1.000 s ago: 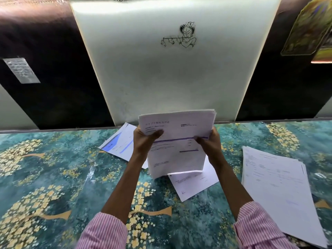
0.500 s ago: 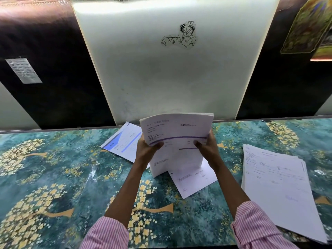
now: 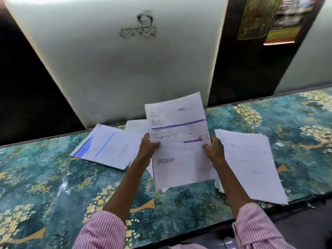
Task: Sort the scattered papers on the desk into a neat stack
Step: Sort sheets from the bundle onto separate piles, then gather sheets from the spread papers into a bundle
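I hold a small bundle of white papers (image 3: 179, 144) with purple bars above the middle of the desk. My left hand (image 3: 148, 148) grips its left edge and my right hand (image 3: 213, 150) grips its right edge. The bundle lies tilted back, its top sheet facing me. A stack of white papers (image 3: 251, 164) rests on the desk just right of my right hand. A loose sheet with a blue corner (image 3: 106, 146) lies flat to the left of my left hand. Another sheet (image 3: 136, 125) peeks out behind the bundle.
The desk (image 3: 53, 186) has a teal cover with yellow flower patterns. A white panel with a small line drawing (image 3: 138, 27) rises behind it, flanked by dark panels. Posters (image 3: 265, 18) hang at the upper right. The desk's front edge runs near my sleeves.
The bundle has gone from upright to tilted back and lower, with the full top sheet now showing. My view has shifted to the right, bringing the right-hand stack closer to my right hand.
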